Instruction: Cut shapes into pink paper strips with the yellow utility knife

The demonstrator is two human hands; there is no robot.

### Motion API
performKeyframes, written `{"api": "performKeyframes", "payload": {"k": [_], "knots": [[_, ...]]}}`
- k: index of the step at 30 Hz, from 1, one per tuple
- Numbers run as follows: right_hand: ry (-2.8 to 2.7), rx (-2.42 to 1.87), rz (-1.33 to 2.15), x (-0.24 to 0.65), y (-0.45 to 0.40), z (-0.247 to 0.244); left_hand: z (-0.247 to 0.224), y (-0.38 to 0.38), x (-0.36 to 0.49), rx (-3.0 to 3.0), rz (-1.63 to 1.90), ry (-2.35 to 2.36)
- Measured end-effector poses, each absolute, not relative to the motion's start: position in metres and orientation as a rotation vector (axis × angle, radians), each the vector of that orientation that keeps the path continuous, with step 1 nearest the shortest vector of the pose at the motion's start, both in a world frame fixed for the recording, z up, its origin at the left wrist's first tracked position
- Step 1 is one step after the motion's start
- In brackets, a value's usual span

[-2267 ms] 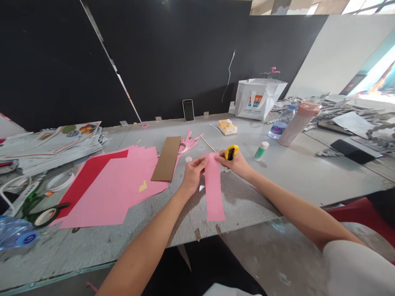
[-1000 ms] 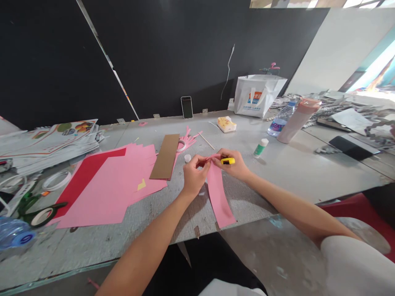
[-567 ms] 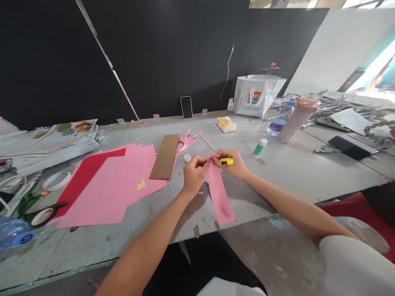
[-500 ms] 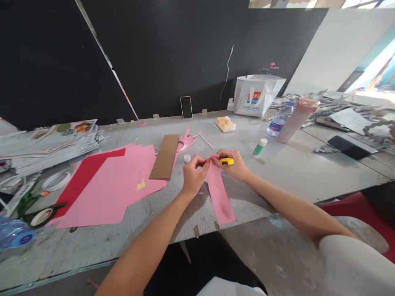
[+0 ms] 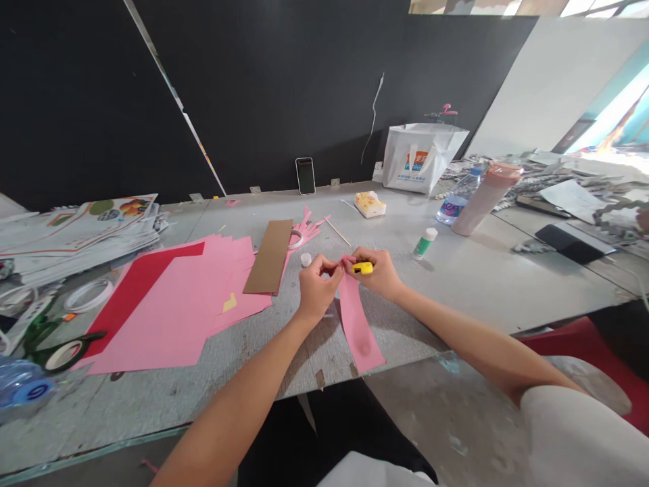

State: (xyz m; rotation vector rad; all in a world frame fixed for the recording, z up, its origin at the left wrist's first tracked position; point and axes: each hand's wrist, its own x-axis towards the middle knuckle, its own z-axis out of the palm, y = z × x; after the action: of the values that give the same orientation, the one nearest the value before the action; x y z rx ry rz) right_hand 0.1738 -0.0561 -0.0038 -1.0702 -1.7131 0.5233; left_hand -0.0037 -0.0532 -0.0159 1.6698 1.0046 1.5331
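Observation:
A strip of pink paper (image 5: 359, 321) runs from between my hands down to the table's front edge. Its far end is curled or rolled over at my fingertips. My left hand (image 5: 318, 287) is closed in a pinch on that end. From the other side, my right hand (image 5: 380, 270) grips the same end between thumb and finger. A small yellow tool (image 5: 363, 268) with a dark slot is also tucked in my right hand; its exact kind is unclear. Beyond my left hand lie a small white cap (image 5: 305, 259) and a thin wooden stick (image 5: 337, 230).
Left of my hands are brown cardboard (image 5: 271, 257), pink paper sheets (image 5: 162, 311) and green-handled scissors (image 5: 43, 338). A glue stick (image 5: 424, 243) stands to the right. Farther back are a tissue pack (image 5: 370, 204), a phone (image 5: 305, 176), a white bag (image 5: 418, 159) and a pink tumbler (image 5: 484, 199).
My right hand has shifted slightly left, and the yellow tool has moved with it. The strip's far end looks more curled over. My left hand stays nearly in place.

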Motion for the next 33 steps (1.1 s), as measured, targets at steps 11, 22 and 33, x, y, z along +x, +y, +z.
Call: {"api": "performKeyframes", "payload": {"k": [11,22,33], "knots": [[-1.634,-1.128,0.641,0.174,-0.057,0.007,-0.011,-0.05,-0.004,1.451,1.449,0.911],[-1.48,-1.072,1.075,0.185,-0.051,0.019,-0.007,-0.044,-0.004,1.177,1.263,0.69],[-1.495,-1.042,1.141,0.187,-0.051,0.015,-0.003,-0.049,-0.003,1.149,1.199,0.629]]}}
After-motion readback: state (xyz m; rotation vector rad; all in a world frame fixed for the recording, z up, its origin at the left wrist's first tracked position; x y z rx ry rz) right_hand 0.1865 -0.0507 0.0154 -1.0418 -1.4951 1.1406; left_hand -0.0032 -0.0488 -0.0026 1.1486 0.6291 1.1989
